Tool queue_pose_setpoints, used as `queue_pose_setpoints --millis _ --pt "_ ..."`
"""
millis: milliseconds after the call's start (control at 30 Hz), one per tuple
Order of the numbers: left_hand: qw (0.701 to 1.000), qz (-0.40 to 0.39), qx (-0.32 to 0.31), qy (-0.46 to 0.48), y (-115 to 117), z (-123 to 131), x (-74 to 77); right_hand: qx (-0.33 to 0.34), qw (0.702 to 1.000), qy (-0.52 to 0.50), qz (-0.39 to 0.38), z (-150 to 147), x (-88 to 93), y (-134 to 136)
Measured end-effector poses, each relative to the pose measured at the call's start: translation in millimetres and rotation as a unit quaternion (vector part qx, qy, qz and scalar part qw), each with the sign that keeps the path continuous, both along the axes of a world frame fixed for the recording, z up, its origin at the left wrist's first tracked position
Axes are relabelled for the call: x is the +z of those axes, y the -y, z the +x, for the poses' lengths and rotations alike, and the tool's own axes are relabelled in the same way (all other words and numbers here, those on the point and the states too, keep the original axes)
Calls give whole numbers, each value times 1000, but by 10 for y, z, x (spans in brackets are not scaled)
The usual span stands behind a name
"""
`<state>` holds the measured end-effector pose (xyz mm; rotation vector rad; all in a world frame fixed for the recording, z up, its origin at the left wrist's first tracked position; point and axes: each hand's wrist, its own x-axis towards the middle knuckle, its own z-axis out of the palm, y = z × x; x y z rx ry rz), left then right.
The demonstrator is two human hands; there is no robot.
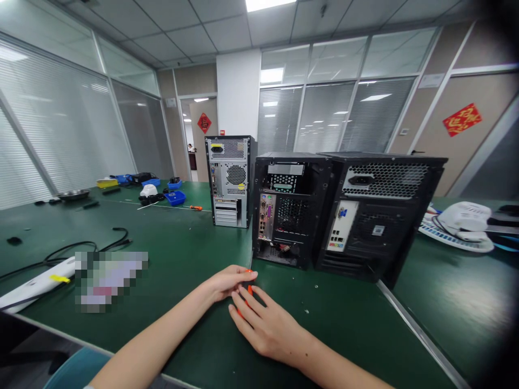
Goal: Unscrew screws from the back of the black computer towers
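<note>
My left hand (229, 282) is closed round a small orange and black object (250, 289), low in the middle of the view above the green table. My right hand (259, 319) lies over the same object, its fingers slightly bent and apart, covering much of it. What the object is cannot be made out. Just beyond my hands stands a black computer case (294, 210) with an open upper bay. Another black case (377, 216) is on its right, and a silver-backed case (229, 181) stands further back on its left.
A white power strip (40, 283) with black cables and a blurred-out flat item (113, 281) lie on the left of the green table (182, 254). Blue trays (175, 198) and an orange tool (195, 208) are further back. At the right is a white basket (458, 236).
</note>
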<state>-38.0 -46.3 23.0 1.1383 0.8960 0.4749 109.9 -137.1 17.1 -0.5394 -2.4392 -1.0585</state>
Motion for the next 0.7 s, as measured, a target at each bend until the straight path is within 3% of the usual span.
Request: queue_pose_setpoints --millis 700 --pt "1000 -10 0 -20 34 -2 34 10 997 -73 25 -9 0 -5"
